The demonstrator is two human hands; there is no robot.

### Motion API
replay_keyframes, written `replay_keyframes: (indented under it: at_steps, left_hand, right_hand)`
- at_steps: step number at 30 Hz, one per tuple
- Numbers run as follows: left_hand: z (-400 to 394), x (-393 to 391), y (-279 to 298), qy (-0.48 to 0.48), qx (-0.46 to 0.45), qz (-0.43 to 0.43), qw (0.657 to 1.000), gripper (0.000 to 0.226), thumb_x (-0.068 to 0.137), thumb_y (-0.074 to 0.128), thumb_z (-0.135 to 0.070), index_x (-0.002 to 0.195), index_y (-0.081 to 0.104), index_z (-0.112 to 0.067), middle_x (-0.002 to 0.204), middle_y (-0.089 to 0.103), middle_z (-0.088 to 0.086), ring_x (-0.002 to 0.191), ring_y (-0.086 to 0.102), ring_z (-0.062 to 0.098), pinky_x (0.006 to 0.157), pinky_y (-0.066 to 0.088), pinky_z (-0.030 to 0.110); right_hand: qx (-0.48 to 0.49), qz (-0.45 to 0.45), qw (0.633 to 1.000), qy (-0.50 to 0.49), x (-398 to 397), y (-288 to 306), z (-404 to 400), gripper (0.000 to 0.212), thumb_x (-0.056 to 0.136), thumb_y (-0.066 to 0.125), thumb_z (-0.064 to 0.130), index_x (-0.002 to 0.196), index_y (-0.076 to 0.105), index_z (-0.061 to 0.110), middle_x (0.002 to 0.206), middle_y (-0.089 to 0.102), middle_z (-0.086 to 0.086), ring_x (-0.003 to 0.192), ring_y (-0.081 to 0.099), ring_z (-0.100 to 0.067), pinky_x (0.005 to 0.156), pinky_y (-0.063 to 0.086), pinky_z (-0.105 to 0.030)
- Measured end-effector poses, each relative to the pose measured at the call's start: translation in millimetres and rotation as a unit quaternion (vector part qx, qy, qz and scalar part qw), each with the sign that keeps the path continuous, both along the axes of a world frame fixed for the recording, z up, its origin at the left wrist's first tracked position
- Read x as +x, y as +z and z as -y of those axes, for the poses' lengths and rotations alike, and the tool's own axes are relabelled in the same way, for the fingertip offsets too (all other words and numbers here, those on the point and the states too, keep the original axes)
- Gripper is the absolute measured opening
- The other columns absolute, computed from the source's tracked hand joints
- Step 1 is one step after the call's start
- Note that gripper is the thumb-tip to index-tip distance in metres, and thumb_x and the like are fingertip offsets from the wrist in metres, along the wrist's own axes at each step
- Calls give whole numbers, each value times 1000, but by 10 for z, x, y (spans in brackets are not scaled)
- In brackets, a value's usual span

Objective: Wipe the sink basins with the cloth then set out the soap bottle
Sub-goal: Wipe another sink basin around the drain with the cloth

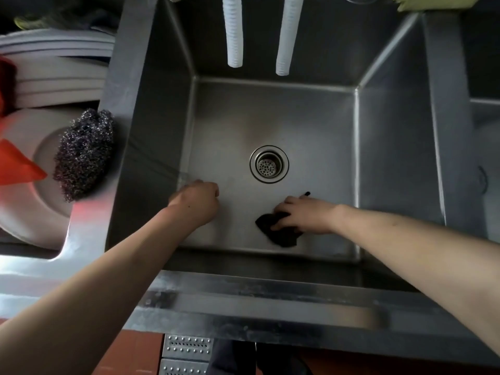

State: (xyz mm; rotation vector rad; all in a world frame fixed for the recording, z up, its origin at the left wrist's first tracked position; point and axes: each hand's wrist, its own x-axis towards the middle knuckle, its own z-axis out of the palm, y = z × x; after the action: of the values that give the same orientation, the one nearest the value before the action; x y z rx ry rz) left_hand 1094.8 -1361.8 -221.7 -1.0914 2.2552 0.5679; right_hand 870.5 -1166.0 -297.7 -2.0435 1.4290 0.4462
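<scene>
A deep steel sink basin [270, 115] fills the middle of the view, with a round drain strainer [269, 164] in its floor. My right hand [303, 214] presses a small black cloth [281, 234] flat against the basin floor near the front wall, fingers spread over it. My left hand [197, 202] is curled into a fist, resting on the basin floor at the front left and holding nothing. No soap bottle is in view.
Two white ribbed hoses [233, 31] hang into the basin from the back. A steel wool scrubber [84, 152] lies on stacked white plates [32, 185] to the left. A second basin [484, 147] lies to the right, past the divider. A yellow-green cloth [430, 2] sits at the back right.
</scene>
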Motion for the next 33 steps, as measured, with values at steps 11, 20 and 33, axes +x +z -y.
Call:
replay_keyframes:
  at_steps: [11, 20, 33]
  left_hand:
    - [-125, -121, 125, 11, 14, -29, 999, 34, 92, 47, -26, 122, 62, -30, 130, 59, 6, 114, 59, 30, 93, 50, 37]
    - [-352, -205, 723, 104, 32, -113, 988, 37, 91, 44, -25, 122, 64, -33, 121, 67, 6, 103, 63, 30, 88, 54, 37]
    - [-962, -247, 2102, 105, 58, -325, 938, 28, 98, 54, -21, 122, 66, -23, 110, 71, 5, 102, 64, 25, 85, 51, 35]
  right_hand:
    - [-44, 5, 841, -539, -490, 59, 61, 63, 85, 72, 5, 143, 59, 25, 128, 54, -15, 123, 53, -40, 107, 40, -35]
    - [-105, 164, 719, -667, -32, 902, -25, 63, 83, 81, 11, 140, 60, 31, 133, 59, -8, 120, 59, -28, 99, 42, -28]
    - [-215, 346, 533, -742, 782, 2812, -353, 62, 93, 76, 9, 147, 54, 29, 142, 58, 9, 130, 53, -10, 110, 42, -28]
